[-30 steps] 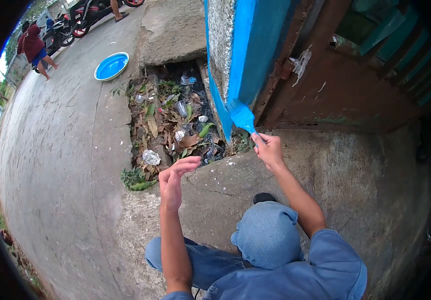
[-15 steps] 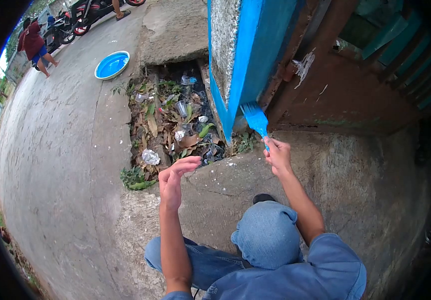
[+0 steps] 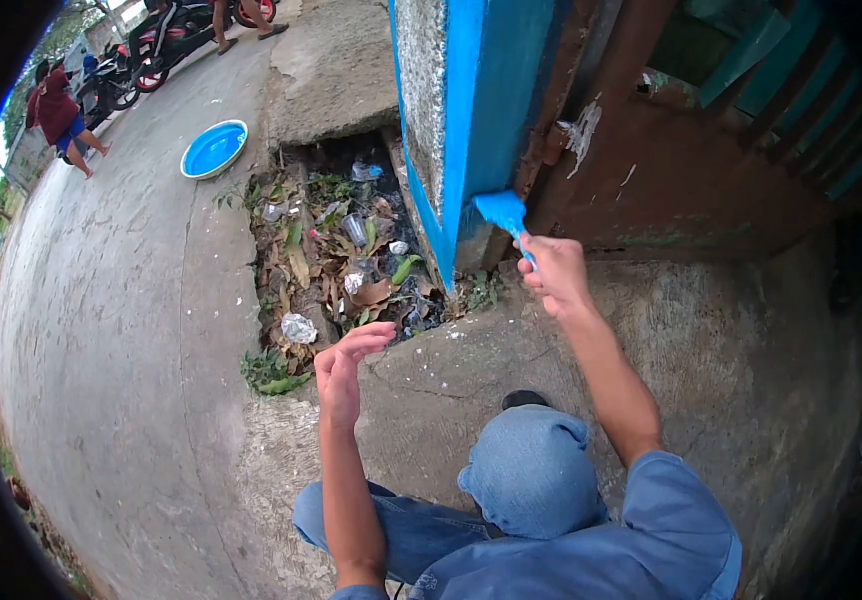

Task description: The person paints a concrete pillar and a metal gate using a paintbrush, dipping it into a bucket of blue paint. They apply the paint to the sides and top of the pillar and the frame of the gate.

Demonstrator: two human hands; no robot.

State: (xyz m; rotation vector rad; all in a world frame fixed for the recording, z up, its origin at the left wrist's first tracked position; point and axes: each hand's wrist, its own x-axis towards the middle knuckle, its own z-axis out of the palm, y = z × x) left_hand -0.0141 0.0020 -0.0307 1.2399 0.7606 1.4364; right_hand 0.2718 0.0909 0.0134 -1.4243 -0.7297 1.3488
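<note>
My right hand point(image 3: 557, 275) is closed round the handle of a paintbrush point(image 3: 502, 211) covered in blue paint. Its bristles meet the lower side face of a pillar point(image 3: 496, 100), close to the gate's edge. Bright blue coats the upper part of that face and the pillar's border strips, while a patch low down beside the bristles looks grey. My left hand point(image 3: 343, 375) is held up over the concrete, its fingers stretched out and bent at the knuckles, with nothing in them.
A ditch point(image 3: 346, 250) with leaves, plastic cups and foil lies left of the pillar. On the pavement stands a basin point(image 3: 215, 150) of blue paint. A brown metal gate point(image 3: 671, 190) is at right. Motorbikes point(image 3: 176, 45) and a walking person point(image 3: 59, 110) are farther back.
My right hand and the paintbrush have risen slightly along the pillar, the brush head tilting left. My left hand has hardly moved. Legs beside the motorbikes show more now.
</note>
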